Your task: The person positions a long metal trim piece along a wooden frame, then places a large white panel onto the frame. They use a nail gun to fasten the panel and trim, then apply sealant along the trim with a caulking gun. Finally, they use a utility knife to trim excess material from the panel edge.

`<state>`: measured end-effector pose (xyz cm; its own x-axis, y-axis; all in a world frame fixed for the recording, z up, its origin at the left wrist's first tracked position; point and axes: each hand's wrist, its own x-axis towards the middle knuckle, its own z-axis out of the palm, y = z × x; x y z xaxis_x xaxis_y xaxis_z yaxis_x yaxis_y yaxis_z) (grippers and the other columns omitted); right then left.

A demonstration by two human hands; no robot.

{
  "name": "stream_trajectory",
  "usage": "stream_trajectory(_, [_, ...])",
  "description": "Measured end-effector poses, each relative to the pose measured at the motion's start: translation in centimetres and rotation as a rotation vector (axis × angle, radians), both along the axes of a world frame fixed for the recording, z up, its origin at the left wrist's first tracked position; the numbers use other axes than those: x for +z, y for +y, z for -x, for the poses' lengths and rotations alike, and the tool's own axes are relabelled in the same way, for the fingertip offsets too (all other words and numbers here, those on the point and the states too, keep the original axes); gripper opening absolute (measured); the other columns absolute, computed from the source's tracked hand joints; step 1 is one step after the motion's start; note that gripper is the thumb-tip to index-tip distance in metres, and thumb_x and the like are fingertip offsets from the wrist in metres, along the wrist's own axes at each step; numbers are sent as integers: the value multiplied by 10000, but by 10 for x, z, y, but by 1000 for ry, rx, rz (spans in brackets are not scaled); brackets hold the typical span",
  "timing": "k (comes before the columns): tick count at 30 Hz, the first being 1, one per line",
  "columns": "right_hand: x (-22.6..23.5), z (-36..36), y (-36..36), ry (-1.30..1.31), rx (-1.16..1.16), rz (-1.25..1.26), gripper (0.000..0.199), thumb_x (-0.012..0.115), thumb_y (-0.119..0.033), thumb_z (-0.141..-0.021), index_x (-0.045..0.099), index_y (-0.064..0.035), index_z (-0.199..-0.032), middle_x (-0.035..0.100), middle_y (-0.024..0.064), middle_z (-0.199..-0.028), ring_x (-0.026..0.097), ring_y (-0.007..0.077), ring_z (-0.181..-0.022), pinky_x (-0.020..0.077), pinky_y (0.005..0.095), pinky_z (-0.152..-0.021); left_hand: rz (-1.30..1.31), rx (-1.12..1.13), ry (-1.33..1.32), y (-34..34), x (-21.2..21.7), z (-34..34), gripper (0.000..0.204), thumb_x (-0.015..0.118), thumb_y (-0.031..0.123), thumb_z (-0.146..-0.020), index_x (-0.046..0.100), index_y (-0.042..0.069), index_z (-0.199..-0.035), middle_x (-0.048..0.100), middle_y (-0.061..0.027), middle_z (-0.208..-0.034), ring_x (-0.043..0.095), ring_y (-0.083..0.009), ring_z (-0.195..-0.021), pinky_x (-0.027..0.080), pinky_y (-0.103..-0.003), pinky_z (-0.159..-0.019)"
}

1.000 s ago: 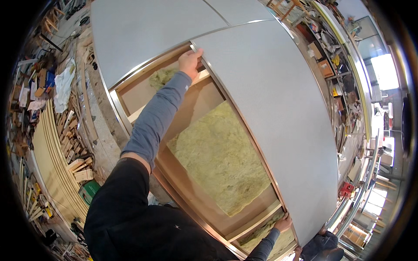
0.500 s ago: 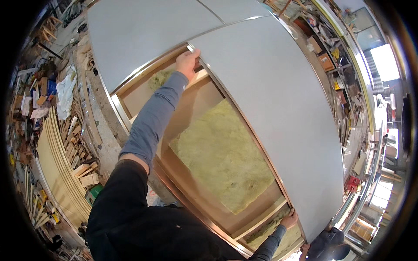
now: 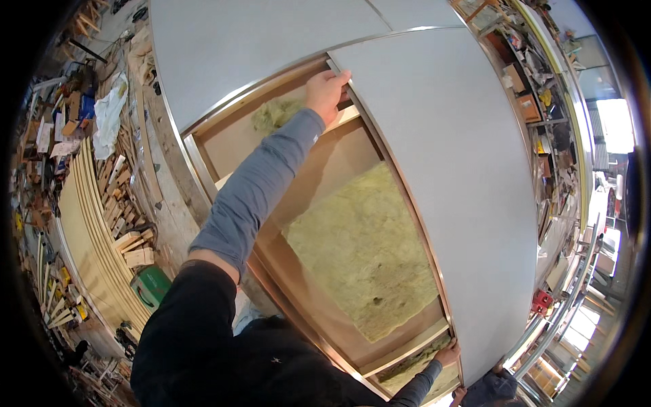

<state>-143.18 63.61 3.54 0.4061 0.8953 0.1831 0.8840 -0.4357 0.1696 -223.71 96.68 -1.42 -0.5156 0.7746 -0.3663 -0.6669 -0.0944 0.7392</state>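
Observation:
Across a timber frame (image 3: 401, 349) lies a long metal edge strip (image 3: 408, 197), running along the side of a grey sheet panel (image 3: 461, 169). At its far end my left hand (image 3: 327, 95) is closed on the strip, thumb on top. My right hand (image 3: 447, 354) grips the same strip near its lower end, fingers curled around it. Inside the open bay sits a yellow-green slab of insulation wool (image 3: 369, 251), lying flat on brown board. A smaller tuft of wool (image 3: 277, 115) lies in the far compartment, beyond a wooden crosspiece.
Another grey panel (image 3: 258, 41) covers the far left. At the lower right a co-worker's hand (image 3: 460, 395) is by the panel's near corner. Stacked boards (image 3: 95, 237), wood offcuts (image 3: 122, 203) and a green case (image 3: 150, 286) stand left; cluttered shelves (image 3: 532, 102) line the right.
The view has shifted, so the panel and frame appear further right at the far end. Both hands keep their hold on the strip.

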Motion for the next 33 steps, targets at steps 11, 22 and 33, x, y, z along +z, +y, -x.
stream_trajectory(11, [-2,-7,9,138,54,-35,385,623,-309,-1033,742,51,-1097,731,238,-963,675,376,-857,515,468,-794,38,50,54,-1,-4,0,114,723,128,-958,695,21,-934,717,-41,-883,668,-132,-737,530,-307,-630])
stream_trajectory(22, [-8,-19,5,72,89,-15,400,634,-344,-1023,751,35,-1071,721,243,-937,672,396,-843,509,480,-769,17,72,14,3,-5,0,126,728,116,-955,675,39,-870,713,-40,-868,668,-135,-693,534,-302,-600])
stream_trajectory(33, [-7,-15,4,95,59,-22,396,602,-332,-1040,734,33,-1118,714,231,-996,665,378,-901,508,466,-825,30,34,-7,-1,1,3,125,728,159,-968,673,54,-928,715,-27,-908,673,-127,-756,538,-295,-655])
